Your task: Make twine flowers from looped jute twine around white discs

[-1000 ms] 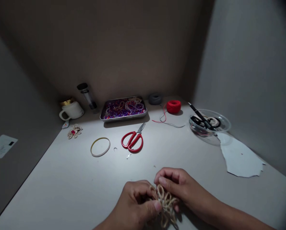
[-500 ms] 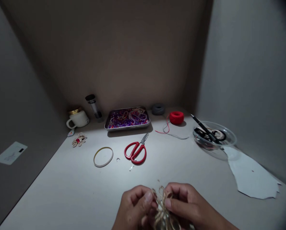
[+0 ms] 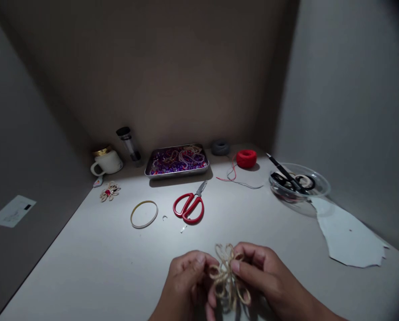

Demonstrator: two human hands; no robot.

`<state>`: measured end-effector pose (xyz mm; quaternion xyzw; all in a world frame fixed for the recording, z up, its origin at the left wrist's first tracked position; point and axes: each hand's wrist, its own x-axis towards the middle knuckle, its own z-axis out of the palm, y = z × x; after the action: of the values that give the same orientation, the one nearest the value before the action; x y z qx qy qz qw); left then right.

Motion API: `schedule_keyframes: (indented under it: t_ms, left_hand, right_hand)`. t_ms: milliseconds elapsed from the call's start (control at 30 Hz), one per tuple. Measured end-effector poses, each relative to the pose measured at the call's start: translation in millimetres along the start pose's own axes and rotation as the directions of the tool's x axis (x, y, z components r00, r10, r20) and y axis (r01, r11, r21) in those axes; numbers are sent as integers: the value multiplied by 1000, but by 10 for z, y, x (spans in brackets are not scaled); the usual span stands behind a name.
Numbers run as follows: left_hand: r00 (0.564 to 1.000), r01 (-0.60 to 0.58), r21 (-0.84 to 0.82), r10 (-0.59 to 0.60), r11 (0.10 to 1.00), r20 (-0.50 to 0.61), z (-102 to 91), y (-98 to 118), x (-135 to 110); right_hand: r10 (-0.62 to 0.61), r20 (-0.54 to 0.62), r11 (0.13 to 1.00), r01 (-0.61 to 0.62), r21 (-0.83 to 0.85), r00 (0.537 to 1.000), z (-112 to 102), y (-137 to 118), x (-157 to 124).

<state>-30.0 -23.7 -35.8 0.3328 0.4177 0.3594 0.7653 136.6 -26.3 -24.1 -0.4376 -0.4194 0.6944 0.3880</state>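
A flower of looped twine [image 3: 226, 277] is held upright between my two hands at the near edge of the table. My left hand [image 3: 190, 278] pinches a loop on its left side. On the right, my right hand [image 3: 264, 272] grips it with the thumb pressed near the centre. Several loops fan out up and down, and the lowest ones blur a little. Beyond the hands lie red-handled scissors [image 3: 190, 208], with a small clear strip [image 3: 184, 229] and a tiny curved piece [image 3: 165, 217] close by.
Left of the scissors lies a thin ring [image 3: 144, 227]; behind it is a finished twine flower [image 3: 110, 191]. A bead tray [image 3: 176, 176], a mug [image 3: 110, 162], a tube [image 3: 129, 145], grey cord [image 3: 220, 147] and red cord [image 3: 246, 158] line the back. A glass bowl [image 3: 325, 189] and white card [image 3: 348, 238] are right.
Both hands have risen slightly with the twine flower, so more of its loops show. The whole view has shifted a little. Other things on the table lie as before.
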Motion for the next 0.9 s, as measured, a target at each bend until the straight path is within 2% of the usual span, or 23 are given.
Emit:
schedule_keyframes:
  t_ms: [133, 233, 367, 433, 533, 600, 667, 767, 900]
  left_hand:
    - [999, -17, 25, 18, 1000, -30, 30, 20, -31]
    - [998, -41, 58, 43, 997, -43, 41, 24, -47]
    - [1000, -18, 94, 20, 995, -19, 55, 27, -57]
    - [999, -20, 93, 23, 995, -28, 63, 25, -59]
    - [996, -59, 18, 60, 998, -63, 66, 26, -56]
    - [997, -55, -16, 54, 998, -46, 60, 33, -51]
    - [1000, -27, 23, 27, 999, -6, 56, 42, -50]
    - [1000, -9, 112, 11, 994, -21, 68, 56, -61]
    - [995, 0, 123, 12, 992, -97, 106, 80, -92]
  right_hand:
    - [0, -17, 999, 0, 47, 1000, -10, 0, 8]
    - [17, 66, 995, -23, 93, 998, 3, 24, 2]
    - [23, 156, 987, -47, 154, 988, 17, 63, -17]
    - [13, 154, 985, -38, 165, 988, 18, 67, -19]
    - [14, 81, 981, -30, 191, 997, 23, 46, -8]
    - [32, 22, 974, -36, 225, 999, 32, 24, 3]
    - [52, 1, 968, -51, 245, 999, 42, 7, 7]
    - [43, 17, 974, -46, 220, 999, 42, -1, -3]
    - [21, 100, 980, -40, 194, 995, 12, 2, -30]
